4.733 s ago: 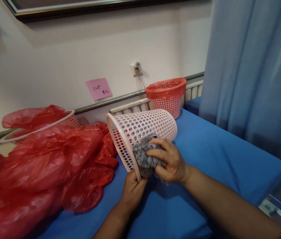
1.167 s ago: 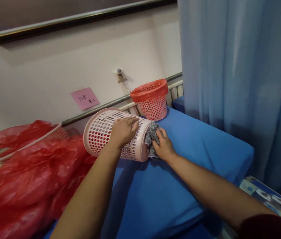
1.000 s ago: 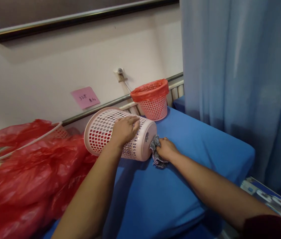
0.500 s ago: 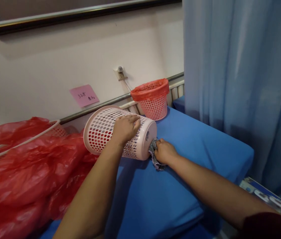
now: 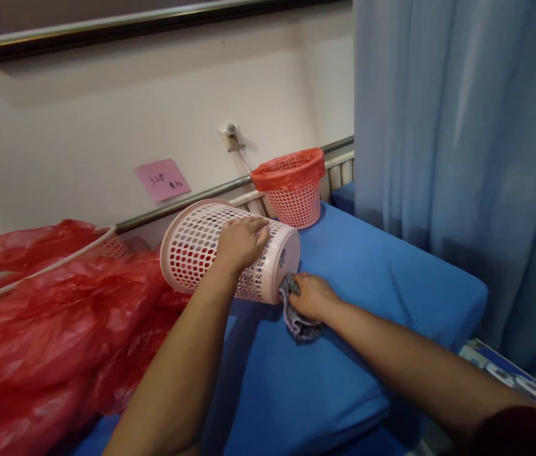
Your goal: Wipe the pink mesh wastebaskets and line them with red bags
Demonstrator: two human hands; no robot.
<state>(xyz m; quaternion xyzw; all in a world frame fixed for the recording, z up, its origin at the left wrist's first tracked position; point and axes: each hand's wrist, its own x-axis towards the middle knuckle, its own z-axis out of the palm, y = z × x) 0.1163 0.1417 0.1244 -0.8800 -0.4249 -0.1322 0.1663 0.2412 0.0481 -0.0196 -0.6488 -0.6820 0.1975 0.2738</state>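
Note:
A pale pink perforated wastebasket (image 5: 192, 244) lies on its side on a blue-covered bed (image 5: 344, 278), its base turned to the right. My left hand (image 5: 242, 240) rests on the basket's upper side, fingers stretched out flat over the holes. At the lower edge of the base, my right hand (image 5: 313, 296) is closed on a crumpled grey cloth (image 5: 296, 320), which touches the basket there.
Red plastic bags (image 5: 73, 342) are heaped at the left, beside a white hoop-like rim (image 5: 59, 269). A second pink basket (image 5: 296, 206), lined with a red bag, stands upright behind. A blue curtain (image 5: 458, 126) hangs at right; a bed rail (image 5: 215, 192) runs along the wall.
My right hand and the cloth have moved slightly down and left along the rim of the base. My left hand and the basket stay as they were.

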